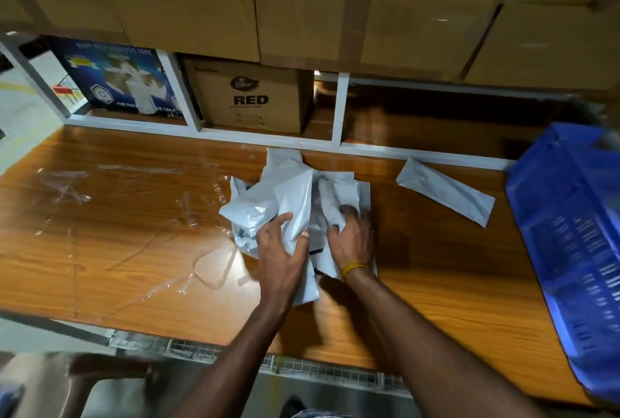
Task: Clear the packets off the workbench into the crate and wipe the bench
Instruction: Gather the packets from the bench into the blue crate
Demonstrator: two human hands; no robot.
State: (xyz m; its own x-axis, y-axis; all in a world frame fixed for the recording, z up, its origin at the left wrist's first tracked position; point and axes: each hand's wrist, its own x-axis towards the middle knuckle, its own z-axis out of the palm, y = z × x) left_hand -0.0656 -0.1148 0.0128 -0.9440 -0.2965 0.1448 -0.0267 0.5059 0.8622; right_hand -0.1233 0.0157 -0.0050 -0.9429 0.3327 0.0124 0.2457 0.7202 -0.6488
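- Both hands are in the centre of the frame, on a heap of grey packets (295, 202) that lies mid-bench, near the white shelf rail.
- The left hand (280, 249) grips the heap's left side, fingers spread and curled into the crumpled plastic.
- The right hand (352, 239) clutches the heap's right side, fingers dug into a packet; a yellow band (354, 268) circles its wrist.
- One more packet (446, 191) lies flat on the bench (117, 243), right of the heap and apart from it, near the crate.
- The blue crate (570, 249) stands tilted at the right edge of the frame, over the bench's right end.
- Clear tape strips (208, 266) lie on the bench's left half.
- Behind, the shelf holds a box marked RED (251, 98); brown cartons (335, 4) fill the top of the frame.
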